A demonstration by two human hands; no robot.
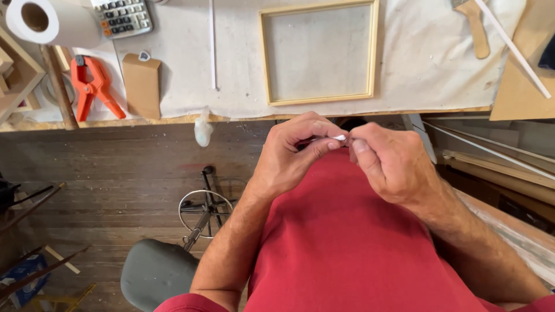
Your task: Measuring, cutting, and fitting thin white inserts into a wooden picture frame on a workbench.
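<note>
My left hand (292, 153) and my right hand (390, 162) meet in front of my red shirt, just below the workbench edge. Between the fingertips of both hands is a small white piece (340, 138), pinched by the left thumb and forefinger and touched by the right fingers. What the piece is cannot be told. On the cloth-covered bench (416, 63) above the hands lies a square light wooden frame (319, 52).
On the bench: an orange spring clamp (92, 86), a brown cardboard piece (142, 85), a calculator (122, 17), a paper roll (49, 22), a thin white rod (213, 43), a wooden-handled tool (477, 29). A grey stool (159, 271) stands on the wood floor at lower left. Long wooden strips (497, 167) lie at right.
</note>
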